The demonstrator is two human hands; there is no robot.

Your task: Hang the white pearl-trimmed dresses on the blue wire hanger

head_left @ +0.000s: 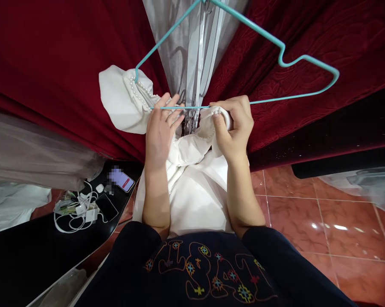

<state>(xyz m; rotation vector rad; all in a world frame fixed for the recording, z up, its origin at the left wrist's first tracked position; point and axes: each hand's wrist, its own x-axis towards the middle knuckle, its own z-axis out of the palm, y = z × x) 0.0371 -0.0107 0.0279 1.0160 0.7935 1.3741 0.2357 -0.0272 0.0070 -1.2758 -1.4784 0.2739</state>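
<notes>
A light blue clothes hanger (248,18) spans the upper middle of the view, its bottom bar running across at hand height. On its left end hangs part of a white dress (199,196) with a beaded, pearl-trimmed neckline; the rest drops down between my forearms. My left hand (162,132) is at the bar's left part, fingers spread and stretched out near the pearl trim. Pinched between thumb and fingers, the dress's pearl-edged right side is in my right hand (234,123), close against the bar. The hanger's right end carries no fabric.
Dark red curtains (67,51) hang on both sides, with sheer white fabric (195,51) between them. At left, a black tabletop (45,251) bears a lit phone (123,181), a dark phone (107,208) and white cables (67,230). Red floor tiles (291,221) lie at right.
</notes>
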